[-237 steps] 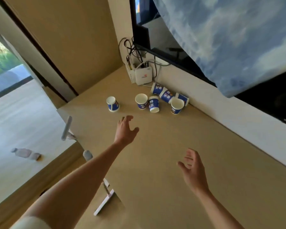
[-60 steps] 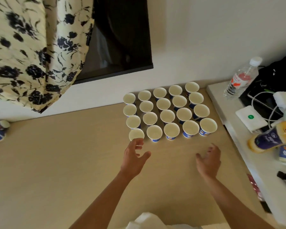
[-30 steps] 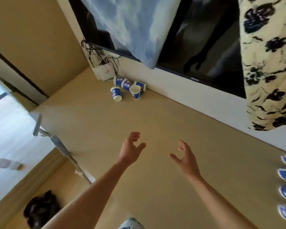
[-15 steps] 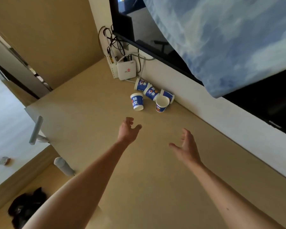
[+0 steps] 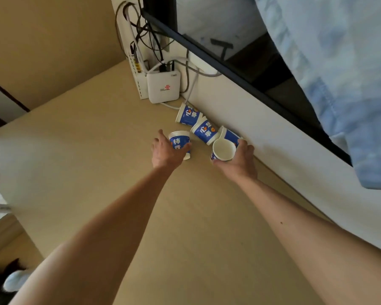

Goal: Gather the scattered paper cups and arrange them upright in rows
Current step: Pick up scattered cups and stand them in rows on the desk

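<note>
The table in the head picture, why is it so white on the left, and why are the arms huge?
Head view: strong light, probably from the left, washes out the table there. Head view: the wide lens swells the near forearms, so the left hand gripping the printed cup and the right hand holding the open-mouthed cup look small.

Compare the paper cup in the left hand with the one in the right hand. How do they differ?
The left cup shows its closed base, mouth hidden; the right cup turns its open mouth and white inside to the camera. The left cup's blue printed side is plain; the right cup's is mostly hidden. Both are blue-and-white paper cups, the left hand gripping one, the right hand the other.
</note>
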`<state>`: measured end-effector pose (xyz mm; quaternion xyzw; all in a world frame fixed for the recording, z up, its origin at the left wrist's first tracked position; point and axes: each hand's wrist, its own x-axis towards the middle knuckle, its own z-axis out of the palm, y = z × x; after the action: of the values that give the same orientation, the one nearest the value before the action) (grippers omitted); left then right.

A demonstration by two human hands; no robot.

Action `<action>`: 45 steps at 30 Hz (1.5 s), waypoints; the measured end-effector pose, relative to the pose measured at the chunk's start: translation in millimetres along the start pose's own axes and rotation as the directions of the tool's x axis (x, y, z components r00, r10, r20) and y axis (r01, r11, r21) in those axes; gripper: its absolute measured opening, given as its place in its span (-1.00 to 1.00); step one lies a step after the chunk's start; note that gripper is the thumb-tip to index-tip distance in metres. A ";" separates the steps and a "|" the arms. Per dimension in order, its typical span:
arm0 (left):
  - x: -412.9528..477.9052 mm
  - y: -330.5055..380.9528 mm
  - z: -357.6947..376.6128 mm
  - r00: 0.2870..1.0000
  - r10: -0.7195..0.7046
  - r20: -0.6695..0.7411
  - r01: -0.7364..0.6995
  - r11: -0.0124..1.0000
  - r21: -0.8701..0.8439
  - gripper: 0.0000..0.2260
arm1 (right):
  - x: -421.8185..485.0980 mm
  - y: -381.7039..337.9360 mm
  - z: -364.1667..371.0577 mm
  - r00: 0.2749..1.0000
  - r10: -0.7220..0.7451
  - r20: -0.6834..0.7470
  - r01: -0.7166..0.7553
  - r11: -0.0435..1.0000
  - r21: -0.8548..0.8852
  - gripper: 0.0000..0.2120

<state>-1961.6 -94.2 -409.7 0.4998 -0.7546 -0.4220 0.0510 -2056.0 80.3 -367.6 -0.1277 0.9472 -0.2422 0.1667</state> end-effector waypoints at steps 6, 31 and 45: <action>16.4 -4.2 21.5 1.000 0.016 -0.002 -0.016 1.000 -0.021 -0.04 | 22.8 -9.5 28.5 0.999 -0.030 -0.026 0.027 0.995 -0.096 -0.12; -327.7 -25.1 61.4 0.851 0.347 0.394 -0.207 0.912 -0.355 -0.43 | -291.7 221.4 -96.0 0.928 0.296 -0.228 -0.141 0.843 0.519 -0.31; -598.7 -5.7 179.8 0.640 0.470 0.608 -0.368 0.882 -0.294 -0.41 | -482.2 434.6 -161.2 0.749 0.556 -0.361 -0.160 0.680 0.715 -0.33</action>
<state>-1750.8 487.7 -322.0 0.1225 -0.7851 -0.6007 -0.0884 -1747.2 672.4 -329.7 0.2110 0.8155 -0.5379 -0.0349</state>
